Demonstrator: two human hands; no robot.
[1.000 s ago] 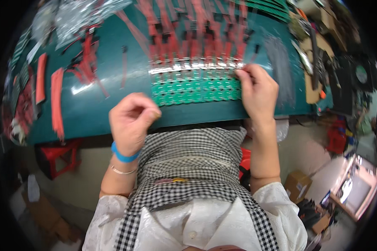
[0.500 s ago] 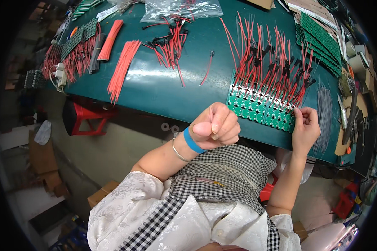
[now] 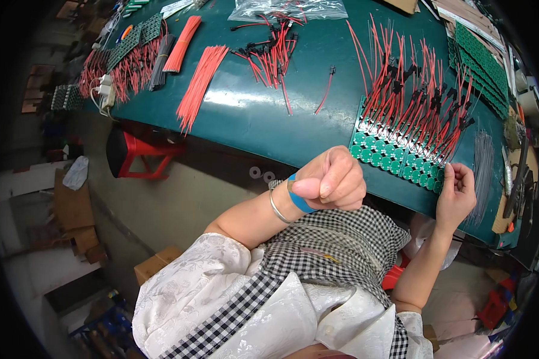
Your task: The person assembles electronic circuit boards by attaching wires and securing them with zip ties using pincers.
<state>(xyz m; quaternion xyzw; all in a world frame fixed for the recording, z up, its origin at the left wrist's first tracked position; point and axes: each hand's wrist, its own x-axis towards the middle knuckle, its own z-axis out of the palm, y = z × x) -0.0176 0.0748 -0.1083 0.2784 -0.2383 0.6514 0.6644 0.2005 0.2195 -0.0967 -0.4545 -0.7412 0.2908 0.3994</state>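
Observation:
A green circuit board panel (image 3: 395,160) made of several rows of round boards lies at the table's front edge on the right. Red and black wires with black connectors (image 3: 395,87) stand up in a dense bunch from its far part. My right hand (image 3: 457,194) is closed in a pinch, thumb and fingertips at the panel's right edge. Whether a thin wire is also between those fingers cannot be seen. In front of the panel's left end, my left hand (image 3: 335,179) hovers with curled fingers pressed together; anything inside them is hidden. It wears a blue wristband (image 3: 299,194).
A grey wire bundle (image 3: 480,173) lies right of my right hand. Farther left are one loose red wire (image 3: 326,91), a connector-wire pile (image 3: 275,54) and red wire bundles (image 3: 202,84). Stacked green boards (image 3: 479,69) lie far right; a red stool (image 3: 144,154) stands below the table's left side.
The whole view has shifted, so the table and its things sit farther right in the picture. Both hands keep nearly the same pose and place relative to the panel.

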